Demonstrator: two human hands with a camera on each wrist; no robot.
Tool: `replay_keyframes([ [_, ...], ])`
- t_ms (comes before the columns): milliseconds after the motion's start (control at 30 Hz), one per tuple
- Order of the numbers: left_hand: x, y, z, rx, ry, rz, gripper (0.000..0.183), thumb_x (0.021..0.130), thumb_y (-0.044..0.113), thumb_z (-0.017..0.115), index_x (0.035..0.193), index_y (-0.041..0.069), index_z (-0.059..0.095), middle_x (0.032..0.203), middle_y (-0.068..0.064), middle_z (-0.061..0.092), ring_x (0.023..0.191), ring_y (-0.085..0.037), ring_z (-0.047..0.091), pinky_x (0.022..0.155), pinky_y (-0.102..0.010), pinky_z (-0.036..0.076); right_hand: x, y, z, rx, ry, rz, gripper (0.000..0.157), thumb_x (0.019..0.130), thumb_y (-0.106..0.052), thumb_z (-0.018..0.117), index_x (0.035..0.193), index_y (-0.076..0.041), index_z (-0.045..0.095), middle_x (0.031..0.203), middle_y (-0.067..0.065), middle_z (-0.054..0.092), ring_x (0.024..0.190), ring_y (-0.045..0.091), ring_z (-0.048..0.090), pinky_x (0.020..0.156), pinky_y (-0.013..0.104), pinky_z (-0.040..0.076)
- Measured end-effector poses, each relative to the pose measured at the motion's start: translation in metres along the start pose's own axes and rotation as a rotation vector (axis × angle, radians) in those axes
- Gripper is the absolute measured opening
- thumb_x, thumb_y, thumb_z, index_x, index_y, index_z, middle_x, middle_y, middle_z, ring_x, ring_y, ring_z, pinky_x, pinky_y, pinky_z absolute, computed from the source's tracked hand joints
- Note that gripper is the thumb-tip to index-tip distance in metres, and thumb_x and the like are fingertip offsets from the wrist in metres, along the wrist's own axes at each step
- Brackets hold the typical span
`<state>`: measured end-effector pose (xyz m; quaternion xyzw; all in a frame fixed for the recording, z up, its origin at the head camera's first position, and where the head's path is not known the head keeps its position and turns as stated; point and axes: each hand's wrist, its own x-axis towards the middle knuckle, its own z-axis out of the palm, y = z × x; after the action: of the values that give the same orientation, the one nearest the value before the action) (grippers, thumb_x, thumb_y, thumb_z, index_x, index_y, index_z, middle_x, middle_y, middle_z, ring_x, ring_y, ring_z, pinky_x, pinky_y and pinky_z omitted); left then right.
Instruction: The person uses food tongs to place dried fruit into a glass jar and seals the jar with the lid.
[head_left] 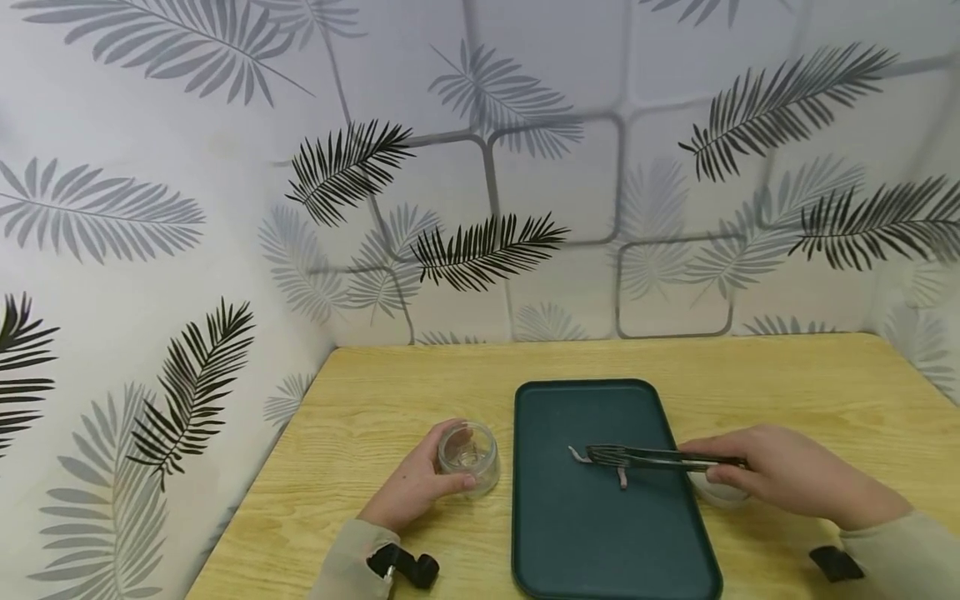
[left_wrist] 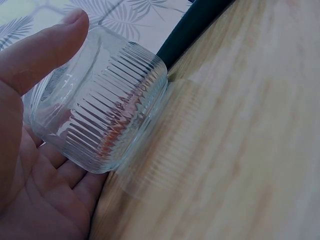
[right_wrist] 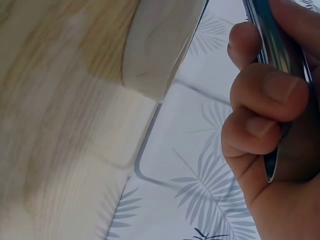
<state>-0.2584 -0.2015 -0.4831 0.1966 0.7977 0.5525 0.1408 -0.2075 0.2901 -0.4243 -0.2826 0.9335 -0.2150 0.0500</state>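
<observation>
My left hand (head_left: 408,483) holds a clear glass jar (head_left: 480,471) beside the tray's left edge, thumb on the near side and fingers round the far side. Ribbed glass shows in the left wrist view, with a reddish patch visible through it; its base is at the tabletop. My right hand (head_left: 787,475) grips dark metal tongs (head_left: 660,460), which reach left over the dark green tray (head_left: 600,542). At their tips are a thin pale curled piece (head_left: 577,455) and a short pinkish piece (head_left: 622,478). Whether the tongs pinch either piece, I cannot tell.
A whitish round dish or lid (head_left: 720,493) sits partly hidden under my right hand, by the tray's right edge. The wood-grain table (head_left: 420,375) ends at a wall (head_left: 555,275) with a leaf pattern.
</observation>
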Motion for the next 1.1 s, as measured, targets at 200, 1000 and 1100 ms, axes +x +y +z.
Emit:
replay_keyframes([
  [200,-0.003,0.001,-0.002,0.002,0.005,-0.003,0.089,0.087,0.031,0.082,0.158,0.017,0.030,0.155,-0.003,0.043,0.138,-0.022,0.044,0.110,-0.047,0.033,0.002,-0.005,0.001,-0.023,0.015,0.025,0.044,0.099,-0.042,0.062,0.140,-0.027,0.063,0.094,-0.020,0.068,0.054,-0.001,0.043,0.056,0.026,0.037],
  [1000,-0.001,0.003,0.001,0.010,0.012,-0.010,0.087,0.086,0.032,0.083,0.156,0.022,0.033,0.154,-0.002,0.044,0.139,-0.022,0.042,0.112,-0.047,0.031,0.021,-0.039,0.006,-0.071,0.196,-0.117,0.043,0.100,-0.036,0.063,0.143,-0.027,0.061,0.123,-0.007,0.070,0.086,-0.003,0.063,0.069,0.029,0.051],
  [1100,-0.001,0.003,0.002,0.003,0.011,-0.010,0.088,0.086,0.031,0.083,0.157,0.020,0.032,0.155,-0.003,0.044,0.141,-0.023,0.041,0.113,-0.047,0.029,0.027,-0.045,0.008,-0.068,0.179,-0.136,0.043,0.100,-0.035,0.063,0.143,-0.027,0.061,0.117,-0.009,0.071,0.074,-0.006,0.056,0.065,0.027,0.046],
])
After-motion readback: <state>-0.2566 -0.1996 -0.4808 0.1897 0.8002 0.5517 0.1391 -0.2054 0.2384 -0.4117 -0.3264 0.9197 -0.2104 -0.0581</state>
